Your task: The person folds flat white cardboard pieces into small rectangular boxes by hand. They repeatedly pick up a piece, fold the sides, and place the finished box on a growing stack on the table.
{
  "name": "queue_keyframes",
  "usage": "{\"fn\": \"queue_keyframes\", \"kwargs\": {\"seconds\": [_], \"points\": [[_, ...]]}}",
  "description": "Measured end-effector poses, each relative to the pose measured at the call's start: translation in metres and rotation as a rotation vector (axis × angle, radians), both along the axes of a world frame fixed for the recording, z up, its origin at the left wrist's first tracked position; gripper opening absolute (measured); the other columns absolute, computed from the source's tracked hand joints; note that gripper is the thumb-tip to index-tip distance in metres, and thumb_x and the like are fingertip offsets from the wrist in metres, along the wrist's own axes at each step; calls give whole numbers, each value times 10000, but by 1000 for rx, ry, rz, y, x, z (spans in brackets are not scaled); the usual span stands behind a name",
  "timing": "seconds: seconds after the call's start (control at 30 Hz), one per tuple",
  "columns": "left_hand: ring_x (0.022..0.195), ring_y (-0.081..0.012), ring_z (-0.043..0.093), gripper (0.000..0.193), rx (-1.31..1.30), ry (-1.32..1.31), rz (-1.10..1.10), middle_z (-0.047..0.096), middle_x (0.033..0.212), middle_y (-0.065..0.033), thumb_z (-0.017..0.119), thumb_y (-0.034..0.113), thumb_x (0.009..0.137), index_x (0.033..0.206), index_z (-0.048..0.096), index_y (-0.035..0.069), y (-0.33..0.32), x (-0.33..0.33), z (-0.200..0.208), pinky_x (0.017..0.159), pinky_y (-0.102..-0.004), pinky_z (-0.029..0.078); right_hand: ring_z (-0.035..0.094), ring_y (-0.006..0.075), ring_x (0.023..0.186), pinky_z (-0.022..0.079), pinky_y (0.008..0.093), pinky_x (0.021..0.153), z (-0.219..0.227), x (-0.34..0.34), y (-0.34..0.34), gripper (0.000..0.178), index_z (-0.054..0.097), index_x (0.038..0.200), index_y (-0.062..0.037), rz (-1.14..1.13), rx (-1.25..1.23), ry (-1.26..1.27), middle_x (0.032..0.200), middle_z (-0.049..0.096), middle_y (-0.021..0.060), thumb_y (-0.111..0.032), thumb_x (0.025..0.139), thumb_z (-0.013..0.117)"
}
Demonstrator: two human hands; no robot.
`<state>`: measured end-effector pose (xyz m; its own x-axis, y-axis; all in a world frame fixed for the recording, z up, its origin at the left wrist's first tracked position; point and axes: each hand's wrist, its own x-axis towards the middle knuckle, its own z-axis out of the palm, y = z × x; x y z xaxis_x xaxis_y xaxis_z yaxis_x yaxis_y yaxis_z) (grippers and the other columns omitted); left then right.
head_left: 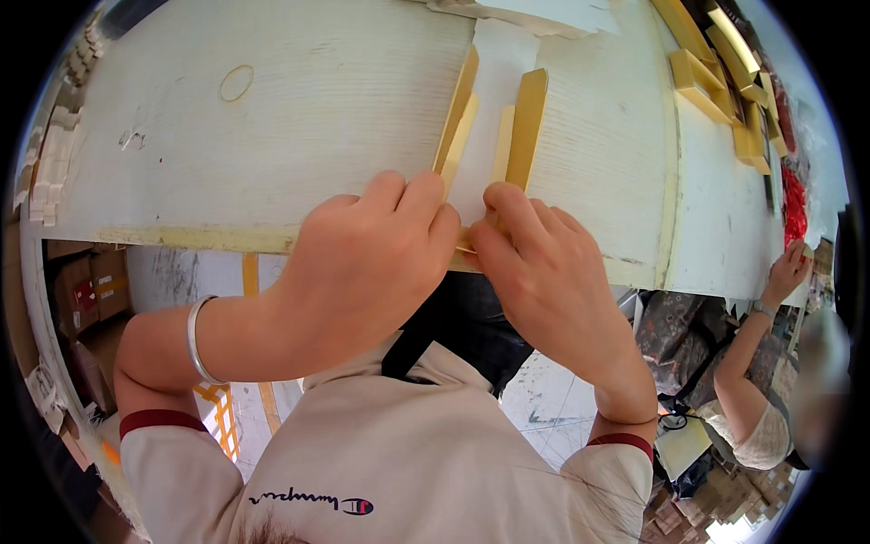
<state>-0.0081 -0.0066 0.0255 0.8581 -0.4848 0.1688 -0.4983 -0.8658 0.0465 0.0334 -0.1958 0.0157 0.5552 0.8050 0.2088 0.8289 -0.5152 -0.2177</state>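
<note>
At the near edge of the desk [317,136], a part-folded carton [526,127] lies between the left hand [376,245] and the right hand [544,263]. Paper [553,13] lies behind it, a rubber band [236,82] well to its left. Open cartons [702,86] crowd the far right, with a co-worker [748,399] nearer on that side; cardboard boxes [95,288] sit below the desk's left end

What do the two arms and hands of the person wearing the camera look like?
The left hand and the right hand wear no gloves. A thin silver bracelet circles the left wrist; none shows on the right. The short sleeves are off-white, with dark red edges.
</note>
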Motion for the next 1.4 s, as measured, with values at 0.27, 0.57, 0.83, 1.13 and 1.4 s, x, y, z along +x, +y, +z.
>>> {"fn": "queue_keyframes", "kwargs": {"seconds": [0.27, 0.57, 0.83, 1.13, 1.4], "points": [[758, -212, 526, 126, -125, 105, 11, 456, 817, -66, 641, 43, 671, 768, 561, 48, 3, 5, -2, 552, -310, 451, 453, 173, 656, 377, 279, 544, -5, -6, 3, 113, 527, 729, -57, -53, 82, 49, 834, 439, 60, -71, 677, 626], [1146, -327, 490, 309, -107, 104, -172, 533, 1250, -142, 682, 61, 704, 1009, 641, 65, 21, 34, 44, 942, -403, 402, 556, 254, 710, 440, 362, 611, 10, -21, 29, 263, 633, 992, -33, -135, 114, 83, 954, 600, 88, -89, 744, 701], [921, -256, 550, 426, -143, -231, -46, 564, 1238, -103, 724, 115, 684, 1104, 657, 100, 14, -7, 12, 795, -390, 442, 597, 298, 871, 470, 375, 749, 13, 10, -44, 545, 599, 1203, -43, -266, 240, -46, 1017, 601, 140, -38, 673, 727], [833, -230, 578, 340, -402, 26, -232, 591, 1090, -82, 770, 185, 643, 937, 630, 90, -4, -6, -26, 724, -341, 495, 554, 279, 650, 450, 378, 581, -5, -12, -30, 542, 504, 1291, -22, -280, 315, 304, 761, 533, 96, -58, 783, 690], [895, -255, 554, 437, -400, 124, -335, 564, 1128, -59, 813, 269, 585, 946, 619, 117, 5, 4, -14, 776, -358, 487, 582, 313, 865, 484, 373, 750, 15, 6, -45, 489, 558, 1255, -79, -107, 215, 384, 1012, 567, 134, 29, 784, 633]]}}
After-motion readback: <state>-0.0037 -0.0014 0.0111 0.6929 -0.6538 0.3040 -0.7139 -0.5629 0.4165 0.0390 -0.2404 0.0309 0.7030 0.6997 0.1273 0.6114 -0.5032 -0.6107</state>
